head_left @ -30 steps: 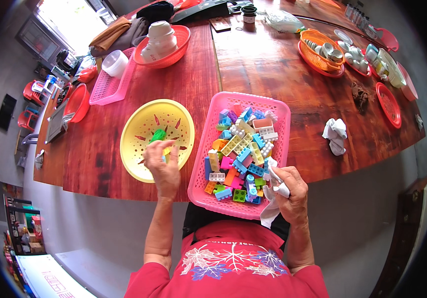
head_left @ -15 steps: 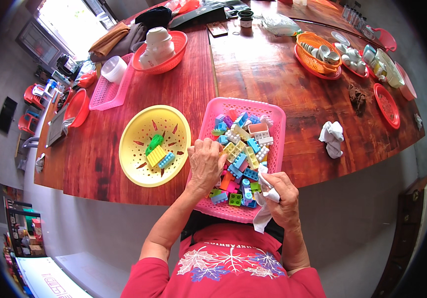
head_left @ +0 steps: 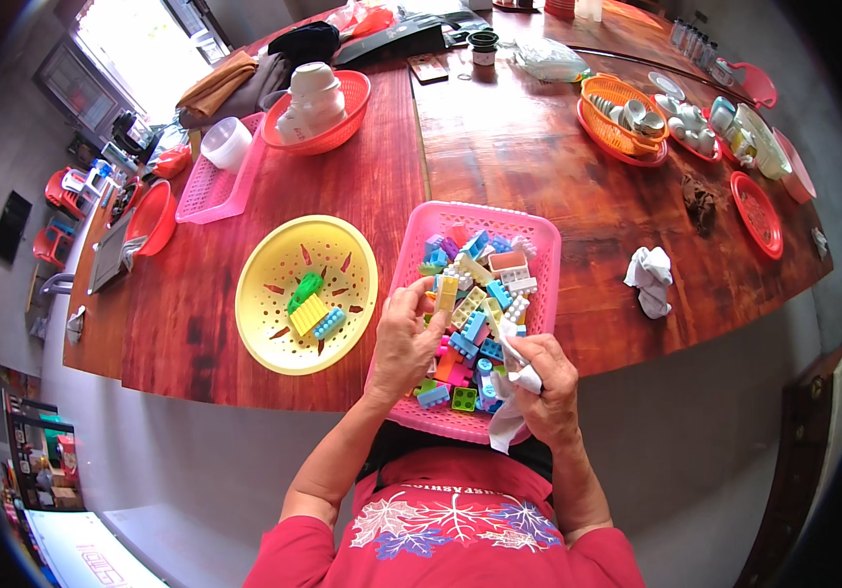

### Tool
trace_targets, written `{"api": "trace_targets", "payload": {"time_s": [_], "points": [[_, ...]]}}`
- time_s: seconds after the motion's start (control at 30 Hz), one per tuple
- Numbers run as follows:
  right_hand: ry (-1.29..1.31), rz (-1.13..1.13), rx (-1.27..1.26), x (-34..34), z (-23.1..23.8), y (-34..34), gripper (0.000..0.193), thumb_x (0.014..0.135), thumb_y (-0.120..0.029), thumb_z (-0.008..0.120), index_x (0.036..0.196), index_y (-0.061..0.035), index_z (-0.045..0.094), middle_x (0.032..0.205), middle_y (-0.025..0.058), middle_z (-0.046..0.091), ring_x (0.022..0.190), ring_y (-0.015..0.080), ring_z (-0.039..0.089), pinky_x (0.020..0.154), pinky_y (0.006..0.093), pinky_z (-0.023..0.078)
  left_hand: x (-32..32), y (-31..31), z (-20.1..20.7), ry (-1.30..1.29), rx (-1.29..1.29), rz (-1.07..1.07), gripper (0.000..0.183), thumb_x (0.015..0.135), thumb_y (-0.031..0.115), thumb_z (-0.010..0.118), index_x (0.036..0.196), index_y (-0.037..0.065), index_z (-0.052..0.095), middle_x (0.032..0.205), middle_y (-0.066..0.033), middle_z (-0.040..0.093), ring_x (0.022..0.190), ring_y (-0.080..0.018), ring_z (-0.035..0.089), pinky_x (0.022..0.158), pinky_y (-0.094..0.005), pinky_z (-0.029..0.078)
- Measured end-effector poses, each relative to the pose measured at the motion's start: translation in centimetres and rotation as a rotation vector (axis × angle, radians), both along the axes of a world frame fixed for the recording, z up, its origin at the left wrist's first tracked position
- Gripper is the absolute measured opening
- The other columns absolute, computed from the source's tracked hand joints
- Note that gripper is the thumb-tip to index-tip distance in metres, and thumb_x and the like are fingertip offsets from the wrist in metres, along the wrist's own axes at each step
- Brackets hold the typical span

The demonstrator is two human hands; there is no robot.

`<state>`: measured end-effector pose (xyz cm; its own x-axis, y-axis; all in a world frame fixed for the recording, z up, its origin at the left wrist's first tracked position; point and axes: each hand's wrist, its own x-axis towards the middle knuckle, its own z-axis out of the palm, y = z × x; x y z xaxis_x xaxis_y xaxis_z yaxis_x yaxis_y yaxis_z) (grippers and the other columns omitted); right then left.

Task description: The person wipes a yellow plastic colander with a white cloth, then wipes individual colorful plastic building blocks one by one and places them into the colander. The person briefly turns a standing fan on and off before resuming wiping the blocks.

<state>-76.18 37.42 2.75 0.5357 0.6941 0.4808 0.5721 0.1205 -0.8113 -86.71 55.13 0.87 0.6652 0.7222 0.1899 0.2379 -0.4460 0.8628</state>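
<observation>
My left hand (head_left: 405, 343) pinches a yellowish toy building block (head_left: 447, 293) between thumb and fingers, just above the heap in a pink plastic basket (head_left: 487, 214). Loose blocks (head_left: 470, 338) in blue, white, cream, orange, pink and green fill that basket, which sits at the table's near edge. Over its right side, my right hand (head_left: 552, 392) is closed on a white cloth (head_left: 507, 416), one end hanging down past the basket's near rim. To the left stands a yellow colander (head_left: 262, 328) holding a green piece (head_left: 305, 286), a ribbed yellow block (head_left: 309, 314) and a blue block (head_left: 330, 323).
A crumpled white cloth (head_left: 650, 281) lies on the wooden table (head_left: 597, 333) to the right. Farther off are an orange basket of dishes (head_left: 625, 113), a red tray (head_left: 756, 216), a red basket with white bowls (head_left: 328, 137) and a long pink basket (head_left: 213, 196).
My left hand has lifted a yellowish block out of the heap and turned it upward. My right hand, still with the white cloth, has moved slightly left.
</observation>
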Motion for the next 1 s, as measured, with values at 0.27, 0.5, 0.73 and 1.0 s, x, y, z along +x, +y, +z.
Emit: {"api": "trace_targets", "payload": {"time_s": [0.27,0.5,0.73,1.0], "points": [[-0.113,-0.001,0.119,-0.4,1.1,4.9,0.043,0.066,0.006,0.067,0.109,-0.0008,0.062,0.101,0.0155,0.056,0.09,0.0295,0.06,0.075,0.0354,0.051,-0.6,-4.0,1.7,-0.563,-0.939,-0.235,0.039,0.092,0.008,0.058,0.126,0.0,0.041,0.111,-0.009,0.057,0.102,-0.0142,0.058,0.091,-0.0303,0.048],[-0.108,0.044,0.051,-1.0,0.4,5.2,0.046,0.064,0.004,0.069,0.109,0.0001,0.061,0.1,0.0152,0.057,0.089,0.0316,0.059,0.077,0.038,0.05,-0.9,-4.4,0.1,-0.777,-1.165,-0.151,0.02,0.099,0.013,0.046,0.117,0.01,0.039,0.113,-0.0071,0.054,0.1,-0.0132,0.057,0.086,-0.0286,0.048],[0.368,0.284,0.016,0.1,-0.2,4.4,0.027,0.071,0.006,0.064,0.098,0.0009,0.061,0.094,0.0072,0.057,0.085,0.0176,0.058,0.076,0.0282,0.047,-0.8,-4.9,-0.7,-0.751,-1.077,-0.17,0.017,0.1,0.017,0.044,0.114,0.009,0.04,0.108,-0.0068,0.055,0.096,-0.0114,0.057,0.084,-0.0256,0.048],[-0.028,0.147,0.094,-0.6,0.1,4.6,0.038,0.063,0.003,0.068,0.1,0.0004,0.062,0.097,0.0123,0.057,0.085,0.0263,0.061,0.073,0.0316,0.05,-0.8,-5.0,1.4,-0.73,-1.279,-0.181,0.037,0.102,0.024,0.037,0.133,0.005,0.038,0.117,-0.0083,0.054,0.105,-0.0156,0.055,0.092,-0.0313,0.045]]}}
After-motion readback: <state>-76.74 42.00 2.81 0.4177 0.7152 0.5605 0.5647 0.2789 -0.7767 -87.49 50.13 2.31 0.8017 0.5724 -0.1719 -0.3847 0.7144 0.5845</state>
